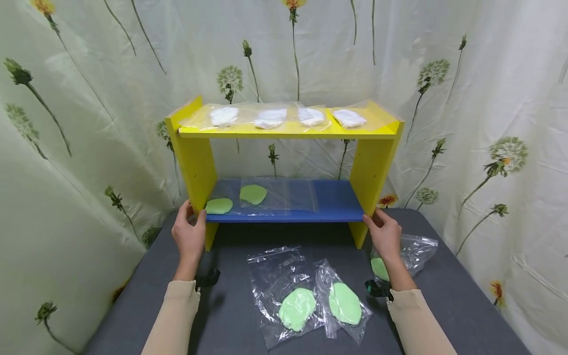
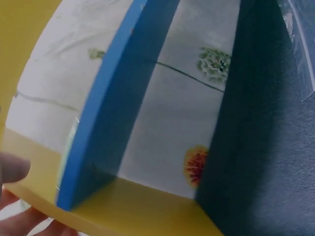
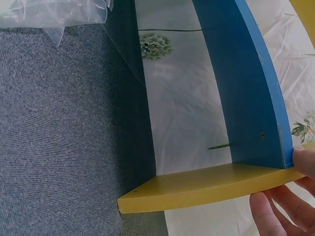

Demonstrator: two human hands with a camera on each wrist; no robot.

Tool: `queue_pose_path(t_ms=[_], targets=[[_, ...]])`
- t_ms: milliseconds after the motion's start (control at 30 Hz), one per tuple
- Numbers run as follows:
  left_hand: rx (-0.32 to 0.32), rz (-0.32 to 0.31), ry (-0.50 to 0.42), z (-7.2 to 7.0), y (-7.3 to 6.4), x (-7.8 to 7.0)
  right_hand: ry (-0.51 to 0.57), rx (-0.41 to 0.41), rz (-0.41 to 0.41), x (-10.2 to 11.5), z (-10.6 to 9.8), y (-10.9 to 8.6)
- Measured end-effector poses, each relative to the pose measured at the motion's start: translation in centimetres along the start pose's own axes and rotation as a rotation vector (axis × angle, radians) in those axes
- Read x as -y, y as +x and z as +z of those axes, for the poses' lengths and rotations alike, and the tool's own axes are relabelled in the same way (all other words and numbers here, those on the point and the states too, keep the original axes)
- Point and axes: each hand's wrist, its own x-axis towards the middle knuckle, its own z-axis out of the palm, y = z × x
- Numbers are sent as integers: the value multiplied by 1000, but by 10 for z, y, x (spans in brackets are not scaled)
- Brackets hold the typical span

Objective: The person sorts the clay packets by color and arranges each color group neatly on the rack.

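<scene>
A small shelf unit with yellow sides (image 1: 376,167) and a blue lower board (image 1: 337,199) stands on the dark table. My left hand (image 1: 190,235) grips its left side panel near the blue board, thumb at the front edge and fingers around the outside. At the same height on the right panel, my right hand (image 1: 386,239) pinches the front edge; the right wrist view shows its fingers (image 3: 268,216) under the yellow panel. Two bagged flat green slime pieces (image 1: 253,194) lie at the left of the blue board. Several bagged white pieces (image 1: 270,118) line the yellow top.
Two clear zip bags with green slime (image 1: 298,309) lie on the table (image 1: 230,296) in front of the unit. Another bag with green slime (image 1: 380,268) lies partly behind my right wrist. A dandelion-print curtain (image 1: 111,197) hangs behind and at both sides.
</scene>
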Motion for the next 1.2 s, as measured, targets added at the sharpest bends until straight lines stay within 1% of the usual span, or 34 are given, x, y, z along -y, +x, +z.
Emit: queue_pose_path(t_ms=[67, 100, 200, 333, 433, 600, 733, 833, 1033, 1200], targets=[[59, -49, -23, -1, -4, 8, 0, 8, 2, 0, 0, -3], [76, -67, -23, -1, -6, 11, -1, 9, 1, -1, 0, -4], [99, -91, -23, 0, -10, 17, 0, -2, 1, -2, -1, -7], [91, -100, -39, 3, -11, 20, -2, -19, 1, -3, -2, -11], [84, -123, -39, 5, -11, 19, -3, -25, -6, -4, -3, -12], [70, -166, -32, 7, -15, 19, -8, -3, -11, -5, -7, -12], [71, -179, -31, 10, -16, 20, -24, 45, 16, -2, -15, -12], [71, -181, -44, 11, -15, 20, -72, 109, 27, 4, -21, -10], [60, -158, -60, 10, -9, 22, -202, 249, -4, 25, -35, -7], [55, -159, -63, 11, -7, 24, -301, 355, -42, 43, -45, -20]])
